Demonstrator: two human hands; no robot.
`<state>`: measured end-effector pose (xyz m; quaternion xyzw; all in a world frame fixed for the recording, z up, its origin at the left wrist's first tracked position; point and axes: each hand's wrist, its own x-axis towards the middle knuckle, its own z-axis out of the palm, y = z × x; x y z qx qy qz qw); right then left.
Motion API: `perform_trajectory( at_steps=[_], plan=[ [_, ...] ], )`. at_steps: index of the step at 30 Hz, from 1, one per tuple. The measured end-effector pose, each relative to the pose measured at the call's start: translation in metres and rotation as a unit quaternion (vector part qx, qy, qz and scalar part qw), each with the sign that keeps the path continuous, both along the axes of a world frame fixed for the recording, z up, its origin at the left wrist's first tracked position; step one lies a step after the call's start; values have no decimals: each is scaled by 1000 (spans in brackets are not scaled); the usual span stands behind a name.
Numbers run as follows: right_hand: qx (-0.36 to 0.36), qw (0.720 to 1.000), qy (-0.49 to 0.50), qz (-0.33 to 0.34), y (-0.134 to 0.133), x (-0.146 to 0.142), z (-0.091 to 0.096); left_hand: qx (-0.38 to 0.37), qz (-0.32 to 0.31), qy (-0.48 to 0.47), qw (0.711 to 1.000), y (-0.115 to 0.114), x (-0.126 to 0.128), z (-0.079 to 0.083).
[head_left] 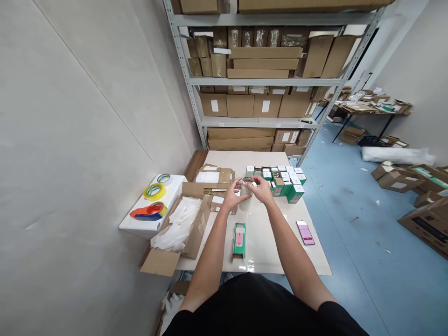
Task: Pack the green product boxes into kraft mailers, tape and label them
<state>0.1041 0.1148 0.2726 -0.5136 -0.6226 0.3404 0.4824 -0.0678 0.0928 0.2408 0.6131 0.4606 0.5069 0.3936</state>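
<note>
A pale cylindrical jar (246,195) stands on the white table (266,252), and both hands are on it. My left hand (232,195) wraps its left side. My right hand (262,188) curls over its top right. Just beyond the jar stand several small green-and-white boxes (285,182) in rows. A single open green box (240,239) lies flat on the table nearer to me, between my forearms.
A phone (305,232) lies at the table's right side. An open cardboard box of white bags (182,224) sits at left, beside a white stand with tape rolls (154,191) and a tape dispenser (147,212). Flattened cartons (215,178) lie behind. Metal shelving (259,84) holds cartons.
</note>
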Motion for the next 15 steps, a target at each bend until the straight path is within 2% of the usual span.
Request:
perform_trajectory(
  at_steps=[6,9,12,15],
  plan=[
    [-43,994,97,33,-3,17,-5,-4,-7,-32,999,8,19,9],
    [-91,979,155,98,-11,38,-16,-21,-18,-72,997,14,17,11],
    [-130,959,169,187,-23,52,-30,-39,-49,-121,991,19,15,14],
    [-133,949,183,221,-33,52,-39,-58,-78,-157,983,22,19,15]
  ],
)
